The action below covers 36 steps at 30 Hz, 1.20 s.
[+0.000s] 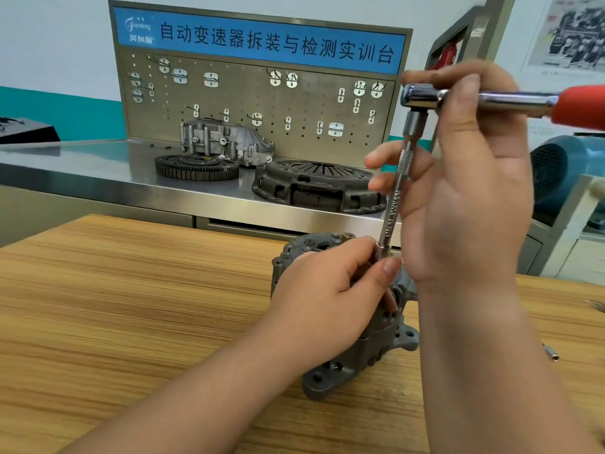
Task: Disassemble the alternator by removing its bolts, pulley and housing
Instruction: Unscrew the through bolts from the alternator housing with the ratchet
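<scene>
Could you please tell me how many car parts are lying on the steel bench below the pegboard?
3: a toothed ring gear at left, a silver housing standing behind it, and a dark clutch cover to the right. The raised hand may hide more beyond it.

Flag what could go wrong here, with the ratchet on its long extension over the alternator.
1. The long steel extension bar leans, so the socket may slip off the bolt and round it.
2. The left hand pinches right at the socket end; a slip could catch the fingertips.
3. The grey cast-metal alternator stands unclamped on the wooden table; torque from the red-handled chrome ratchet in the right hand could tip it.
</scene>
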Tool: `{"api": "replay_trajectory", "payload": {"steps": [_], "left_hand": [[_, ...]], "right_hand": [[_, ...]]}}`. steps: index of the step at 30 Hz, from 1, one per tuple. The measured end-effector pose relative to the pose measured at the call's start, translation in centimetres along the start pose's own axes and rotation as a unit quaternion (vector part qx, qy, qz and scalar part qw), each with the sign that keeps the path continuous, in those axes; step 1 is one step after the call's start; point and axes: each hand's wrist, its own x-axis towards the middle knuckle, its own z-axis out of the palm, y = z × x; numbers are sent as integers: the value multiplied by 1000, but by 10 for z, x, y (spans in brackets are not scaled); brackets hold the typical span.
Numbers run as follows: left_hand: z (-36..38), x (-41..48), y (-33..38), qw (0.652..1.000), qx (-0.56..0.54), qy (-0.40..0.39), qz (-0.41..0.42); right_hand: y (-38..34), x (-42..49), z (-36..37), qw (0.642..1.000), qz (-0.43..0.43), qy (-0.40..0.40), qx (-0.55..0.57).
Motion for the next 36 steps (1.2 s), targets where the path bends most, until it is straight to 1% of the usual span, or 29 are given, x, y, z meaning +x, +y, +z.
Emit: {"api": "replay_trajectory", "payload": {"steps": [2, 4, 6, 8, 9, 10, 11, 12, 13, 14, 15, 16, 17, 19, 20, 22, 24, 26, 27, 28, 30, 32, 33, 34, 35, 36], "left_hand": [[0, -1, -1, 1000, 2, 3, 7], [0, -1, -1, 1000, 3, 4, 11], [0, -1, -2, 1000, 8, -2, 10], [0, 0, -2, 1000, 16, -6, 1], [0, 1, -2, 1000, 17, -7, -5], [0, 1, -2, 1000, 16, -9, -10], [0, 1, -2, 1000, 12, -11, -15], [1, 2, -1, 1000, 7, -13, -19], [1, 2, -1, 1000, 4, -15, -22], [1, 2, 0, 1000, 3, -16, -22], [0, 2, 0, 1000, 5, -15, -20], [1, 1, 0, 1000, 6, -13, -18], [1, 1, -1, 1000, 5, -11, -16], [1, 1, -1, 1000, -3, -6, -17], [1, 0, -1, 1000, -4, -6, -15], [1, 0, -1, 1000, -1, -6, -4], [0, 0, -1, 1000, -1, -10, 3], [-1, 0, -1, 1000, 3, -17, 5], [-1, 0, -2, 1000, 5, -19, 6], [-1, 0, -2, 1000, 5, -20, 7], [-1, 0, -3, 1000, -2, -19, 1], [-1, 0, -2, 1000, -10, -19, -14], [-1, 1, -2, 1000, -12, -21, -20], [0, 1, -2, 999, -13, -22, -24], [0, 1, -2, 999, -14, -22, -26], [0, 1, -1, 999, -14, -22, -26]], "right_hand": [[0, 1, -1, 995, 47, -10, 89], [0, 3, -3, 985, 82, -19, 150], [1, 4, -6, 975, 112, -26, 192], [1, 5, -8, 974, 116, -18, 194], [1, 5, -8, 982, 99, -9, 162], [0, 4, -9, 993, 61, -2, 100], [-1, 5, -9, 1000, 5, 5, 9], [-1, 6, -9, 993, -64, 6, -95], [-1, 6, -9, 974, -129, -1, -186], [0, 6, -9, 954, -173, -6, -246], [1, 5, -9, 946, -187, -3, -265], [2, 4, -7, 953, -172, 9, -249], [2, 3, -6, 970, -133, 21, -204], [1, 2, -4, 997, -31, 24, -72], [1, 2, -5, 1000, 13, 15, -5], [1, 4, -8, 990, 80, -9, 112], [1, 7, -12, 971, 126, -28, 201], [2, 8, -14, 953, 150, -45, 257], [2, 8, -14, 951, 151, -52, 264], [2, 8, -14, 955, 145, -56, 254], [1, 7, -12, 974, 110, -58, 187], [-1, 5, -10, 997, 35, -46, 51], [-2, 5, -9, 999, -18, -35, -35], [-2, 5, -7, 990, -73, -27, -115], [-1, 5, -6, 977, -121, -22, -175], [0, 4, -5, 966, -151, -16, -209]]}}
